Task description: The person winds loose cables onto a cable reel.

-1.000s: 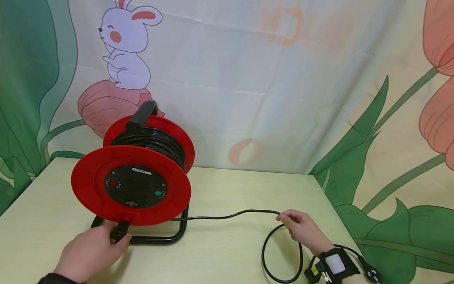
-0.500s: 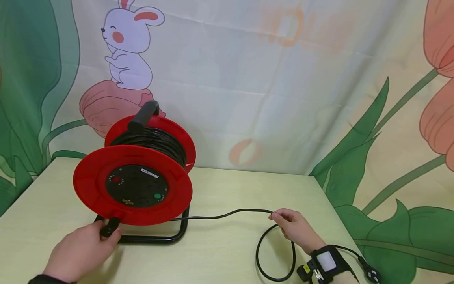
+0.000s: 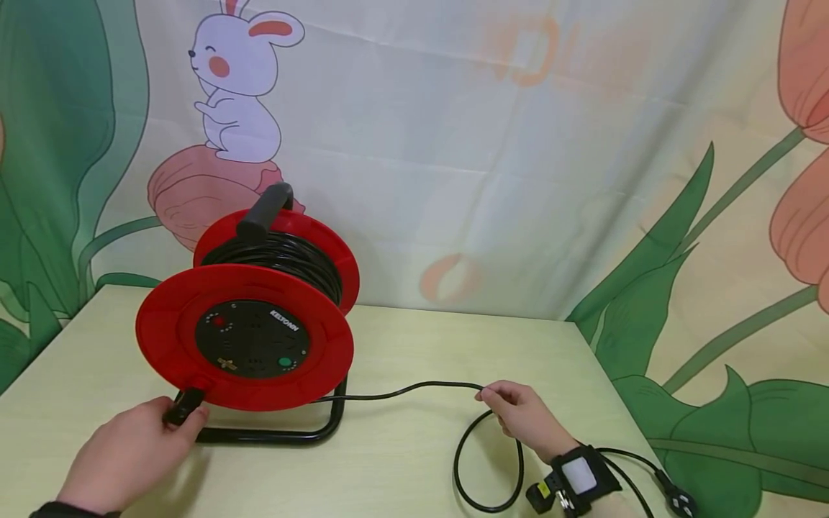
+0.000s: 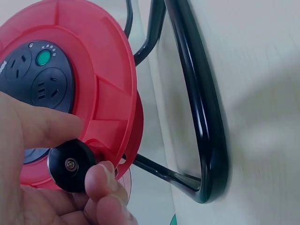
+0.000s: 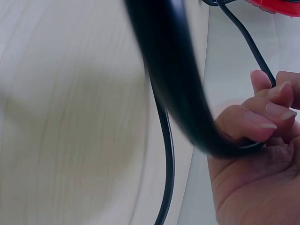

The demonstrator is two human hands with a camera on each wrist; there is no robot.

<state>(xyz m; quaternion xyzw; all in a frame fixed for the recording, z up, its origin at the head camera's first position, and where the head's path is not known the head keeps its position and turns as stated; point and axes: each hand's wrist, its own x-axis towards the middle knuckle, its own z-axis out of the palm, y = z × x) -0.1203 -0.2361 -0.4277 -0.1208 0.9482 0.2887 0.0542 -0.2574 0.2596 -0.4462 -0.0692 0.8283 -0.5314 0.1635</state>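
Observation:
A red cable reel (image 3: pixel 246 345) with a black socket face stands in a black tube frame (image 3: pixel 304 432) on the pale table (image 3: pixel 401 460). My left hand (image 3: pixel 129 450) pinches the small black crank knob (image 3: pixel 183 404) at the reel's lower left rim; the left wrist view shows thumb and finger around the knob (image 4: pixel 71 165) beside the red flange (image 4: pixel 105 93). A black cable (image 3: pixel 401 392) runs from the reel to my right hand (image 3: pixel 518 414), which grips it, then loops on the table to a plug (image 3: pixel 676 498). The right wrist view shows the cable (image 5: pixel 178 93) through my curled fingers (image 5: pixel 262 117).
A printed cloth backdrop with a rabbit (image 3: pixel 236 86) and leaves hangs behind the table. The table's right edge (image 3: pixel 622 424) lies just past my right hand. The reel's black carry handle (image 3: pixel 262 210) sticks up at the top.
The reel has turned clockwise: the crank knob and my left hand moved left along the lower rim. My right hand slid left toward the reel with the cable, and the loop shifted left.

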